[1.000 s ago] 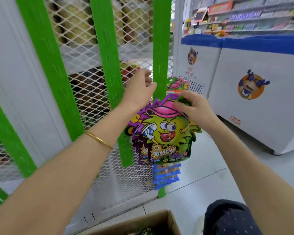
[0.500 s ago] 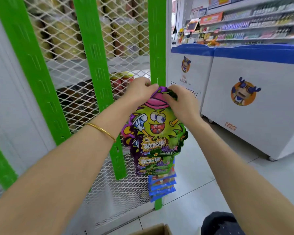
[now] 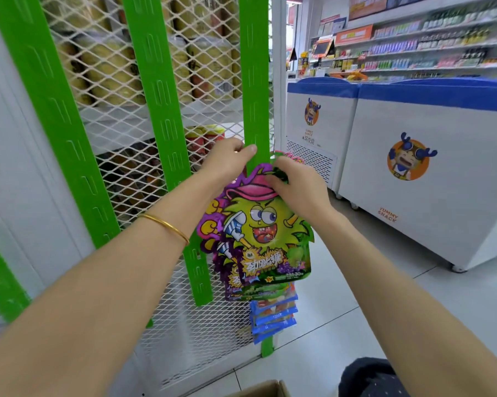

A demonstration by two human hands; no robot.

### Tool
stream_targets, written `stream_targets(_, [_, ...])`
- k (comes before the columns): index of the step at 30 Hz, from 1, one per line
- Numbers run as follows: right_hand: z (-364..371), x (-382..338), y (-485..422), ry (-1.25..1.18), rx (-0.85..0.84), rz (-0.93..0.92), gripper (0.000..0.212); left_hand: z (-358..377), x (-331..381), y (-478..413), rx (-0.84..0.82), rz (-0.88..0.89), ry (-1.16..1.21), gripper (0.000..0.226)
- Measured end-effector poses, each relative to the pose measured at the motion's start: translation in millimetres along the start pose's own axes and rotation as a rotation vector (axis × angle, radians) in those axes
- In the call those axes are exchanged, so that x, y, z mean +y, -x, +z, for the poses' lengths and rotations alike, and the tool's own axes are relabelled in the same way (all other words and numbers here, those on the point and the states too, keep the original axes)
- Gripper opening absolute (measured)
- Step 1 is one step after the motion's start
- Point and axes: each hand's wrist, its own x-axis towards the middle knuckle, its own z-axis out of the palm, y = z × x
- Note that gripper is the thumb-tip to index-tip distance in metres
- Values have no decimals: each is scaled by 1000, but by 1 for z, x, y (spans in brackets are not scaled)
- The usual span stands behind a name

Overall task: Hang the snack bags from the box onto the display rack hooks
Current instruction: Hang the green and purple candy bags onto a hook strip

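A: Left side first. What were the fingers doing?

B: Left hand [image 3: 227, 161] was up against the green strip [image 3: 255, 81], thumb laid across its face, the other fingers curled out of sight behind. Could not tell whether they pinched the hook, the bag's top edge, or nothing.

A: And the snack bag [image 3: 258, 233]?

B: It hung straight below both sets of fingers, long axis vertical, printed face towards the camera, its top tucked between the two hands. More bags of the same kind sat behind it, with blue packets [image 3: 273, 316] lower on the same strip.

A: Right side?

B: Right hand [image 3: 296, 190] gripped the bag's top from the right, fingers [image 3: 273, 179] folded over the pink cap in the print. It carried the bag.

A: Hook visible?

B: No, both hands covered it. My reading: it sat just above the right fingers and just beside the left thumb, so the hang hole needed only a short push towards the strip. The right hand was nearer and better placed for that.

A: The box [image 3: 258, 389]?

B: Well below the fingers, only a corner in view.
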Motion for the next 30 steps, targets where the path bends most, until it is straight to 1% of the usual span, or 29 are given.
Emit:
stream_targets(2, [6,3,6,-10,-34,8,25,-1,-2,1,2,-4,11,29])
stream_targets(4, [10,4,11,-16,-33,20,26,-2,-3,1,10,10,-7,29])
stream_targets(6, [9,0,10,-25,7,25,25,-2,-3,1,15,30,-36,32])
stream_targets(8, [5,-6,4,-40,89,15,25,-1,-3,3,17,38,-79,37])
stream_targets(10, [0,-11,-5,-5,167,0,26,0,-3,3,24,35,-87,39])
stream_targets(12, [-2,-13,-14,64,182,-8,27,-1,-4,2,24,40,-65,38])
stream_targets(15, [-2,-14,-19,91,157,1,26,0,-7,-2,14,23,14,35])
stream_targets(19, [-1,-14,-18,41,97,32,22,1,-10,-6,15,-7,114,16])
stream_targets(21, [0,-14,-16,30,66,23,22,0,-11,-6,20,-12,142,14])
stream_targets(26, [1,-10,-11,-21,35,2,22,2,-11,-4,26,-15,98,18])
stream_targets(30, [9,-4,-3,-55,-42,10,25,-3,-15,3,32,27,21,32])
